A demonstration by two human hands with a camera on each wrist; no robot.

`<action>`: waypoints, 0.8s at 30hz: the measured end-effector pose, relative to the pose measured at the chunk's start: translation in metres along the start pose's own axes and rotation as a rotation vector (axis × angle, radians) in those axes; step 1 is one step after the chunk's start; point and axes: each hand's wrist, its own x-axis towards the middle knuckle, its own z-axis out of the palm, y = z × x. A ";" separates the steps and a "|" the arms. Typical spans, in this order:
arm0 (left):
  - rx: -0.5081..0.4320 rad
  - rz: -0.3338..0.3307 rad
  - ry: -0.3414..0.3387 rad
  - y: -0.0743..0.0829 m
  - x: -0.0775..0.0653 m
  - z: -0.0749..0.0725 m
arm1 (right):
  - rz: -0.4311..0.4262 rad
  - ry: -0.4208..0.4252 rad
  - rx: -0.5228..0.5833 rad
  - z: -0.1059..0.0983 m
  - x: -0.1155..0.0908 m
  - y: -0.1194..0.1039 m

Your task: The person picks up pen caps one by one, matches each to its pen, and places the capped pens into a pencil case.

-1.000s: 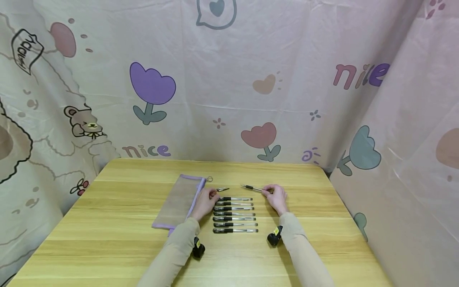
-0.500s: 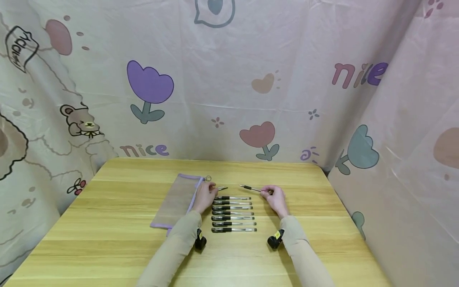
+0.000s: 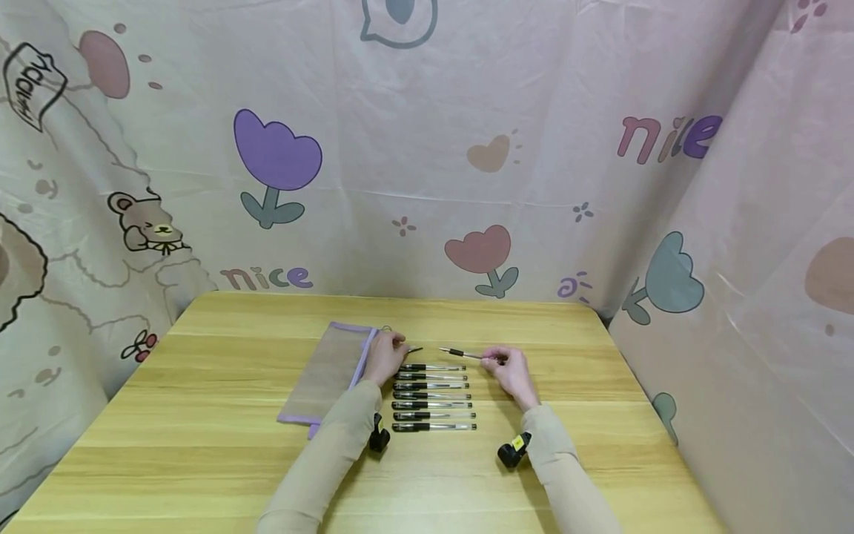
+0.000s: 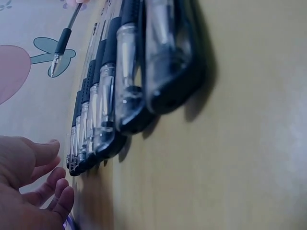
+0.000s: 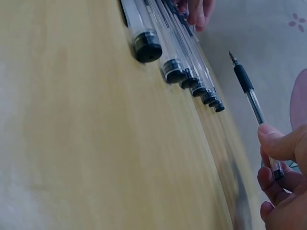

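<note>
My right hand (image 3: 510, 371) pinches an uncapped gel pen (image 5: 247, 88) near its rear end. The pen's bare tip points left, and in the right wrist view it is raised off the table. My left hand (image 3: 385, 357) is at the far left end of a row of pens, fingers loosely bent, a gap showing between thumb and fingers in the left wrist view. Its fingertips overlap the near end of a small dark pen cap (image 3: 416, 349) in the head view. Several capped black gel pens (image 3: 434, 406) lie in parallel, caps to the left.
A mesh zip pouch (image 3: 323, 371) with purple edging lies flat left of the pens, partly under my left forearm. All of it rests on a wooden table (image 3: 200, 415). A printed curtain (image 3: 400, 170) hangs behind the table and along both sides.
My left hand has moved slightly forward and right, to the cap's end. My right hand holds the same pen, drawn very slightly left. The pens in the row stay in place.
</note>
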 end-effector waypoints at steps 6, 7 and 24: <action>0.033 0.011 0.004 -0.003 0.004 0.004 | -0.002 0.004 -0.014 0.000 -0.003 -0.001; 0.037 0.008 0.002 -0.003 0.004 0.004 | 0.001 0.003 -0.015 0.000 -0.003 -0.002; 0.035 0.041 0.013 -0.011 0.011 0.006 | -0.001 0.017 -0.005 0.001 -0.006 -0.002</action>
